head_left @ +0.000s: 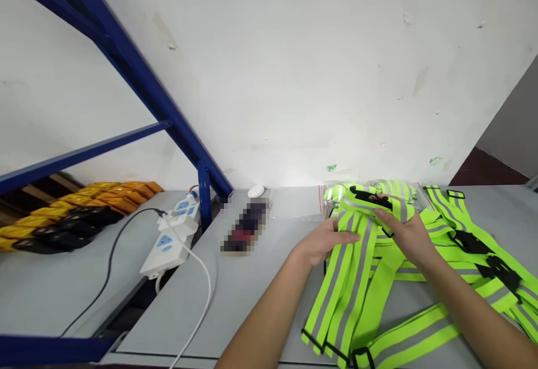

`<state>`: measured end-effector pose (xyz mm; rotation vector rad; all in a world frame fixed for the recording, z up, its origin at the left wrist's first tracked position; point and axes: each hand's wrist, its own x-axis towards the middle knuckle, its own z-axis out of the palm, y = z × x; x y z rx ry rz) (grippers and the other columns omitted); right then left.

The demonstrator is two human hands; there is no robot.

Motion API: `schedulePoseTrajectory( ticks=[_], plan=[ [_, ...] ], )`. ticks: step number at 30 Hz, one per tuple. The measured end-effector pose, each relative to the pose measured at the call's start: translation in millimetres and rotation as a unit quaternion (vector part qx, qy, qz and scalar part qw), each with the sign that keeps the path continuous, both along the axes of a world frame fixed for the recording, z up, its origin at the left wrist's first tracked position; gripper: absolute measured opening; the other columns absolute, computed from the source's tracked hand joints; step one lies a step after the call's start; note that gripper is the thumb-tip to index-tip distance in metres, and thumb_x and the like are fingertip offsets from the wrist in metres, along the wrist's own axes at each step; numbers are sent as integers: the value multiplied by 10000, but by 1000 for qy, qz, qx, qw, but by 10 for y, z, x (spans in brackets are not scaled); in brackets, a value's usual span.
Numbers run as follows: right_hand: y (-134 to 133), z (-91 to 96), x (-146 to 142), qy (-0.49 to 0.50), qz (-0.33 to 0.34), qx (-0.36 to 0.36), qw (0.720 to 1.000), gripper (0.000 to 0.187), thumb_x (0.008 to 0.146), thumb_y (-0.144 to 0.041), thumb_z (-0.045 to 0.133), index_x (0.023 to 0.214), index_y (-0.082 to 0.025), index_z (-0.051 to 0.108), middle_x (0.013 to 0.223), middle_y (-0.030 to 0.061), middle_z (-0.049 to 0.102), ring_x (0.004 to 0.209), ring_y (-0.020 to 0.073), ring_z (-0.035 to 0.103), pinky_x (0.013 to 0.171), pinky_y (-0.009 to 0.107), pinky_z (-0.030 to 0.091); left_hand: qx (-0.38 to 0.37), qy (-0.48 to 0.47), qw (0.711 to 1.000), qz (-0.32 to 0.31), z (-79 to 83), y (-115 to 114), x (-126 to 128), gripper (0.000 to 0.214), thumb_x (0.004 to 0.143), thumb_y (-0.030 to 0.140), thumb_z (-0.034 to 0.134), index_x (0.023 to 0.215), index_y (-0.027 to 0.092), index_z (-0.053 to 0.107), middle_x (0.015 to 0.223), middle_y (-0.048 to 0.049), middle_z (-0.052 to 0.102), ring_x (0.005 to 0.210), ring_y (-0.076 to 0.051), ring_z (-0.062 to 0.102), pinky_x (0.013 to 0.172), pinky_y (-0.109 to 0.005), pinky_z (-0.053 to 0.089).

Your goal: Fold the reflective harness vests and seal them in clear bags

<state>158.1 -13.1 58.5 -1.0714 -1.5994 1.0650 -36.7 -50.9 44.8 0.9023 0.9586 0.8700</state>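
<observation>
My left hand (324, 242) is closed around the left side of a bundle of neon-yellow reflective straps (360, 246). Grey stripes run along these straps, and their lower ends carry black buckles. My right hand (407, 233) pinches the top of the same bundle, thumb over the folded webbing beside a black fastening. Under and right of it, more reflective straps (454, 268) with black buckles lie spread across the grey table (260, 296). Clear plastic bags (397, 190) of folded straps sit behind my hands, partly hidden.
Left of my hands are an empty-looking clear bag (295, 202), a round white object (256, 191) and a pixelated object (246, 228). White power strips (170, 243) with cables lie by a blue metal frame (159, 106). Yellow, orange and black packs (79, 212) line the far left.
</observation>
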Motion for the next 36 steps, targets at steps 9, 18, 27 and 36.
schedulePoseTrajectory(
  ticks=[9,18,27,36],
  plan=[
    [97,-202,89,-101,161,328,925,451,902,-145,487,1316,-311,554,1357,16,562,1311,247,459,1063,481,439,-51,-91,993,53,56,-83,255,410,593,229,853,955,128,689,877,-122,736,827,-297,705,765,-415,547],
    [145,-241,43,-236,178,452,842,712,858,59,274,1474,-294,315,1449,39,460,1413,209,277,1109,508,364,-50,-129,983,117,85,-96,170,588,710,436,777,1196,155,600,975,-137,723,866,-272,699,723,-363,560],
    [17,-227,72,-216,247,276,903,785,783,-20,487,1472,-311,249,1565,94,202,1454,273,133,1069,480,398,-66,-98,986,118,-2,-31,198,477,724,373,778,1116,142,634,918,-112,729,777,-242,708,639,-313,568],
    [-54,-144,63,4,190,55,980,706,886,-449,539,1477,-321,175,1569,60,201,1429,274,225,1118,460,327,-70,-103,985,117,71,-58,245,488,667,275,825,1103,135,658,931,-126,738,818,-281,712,724,-364,574]
  ],
)
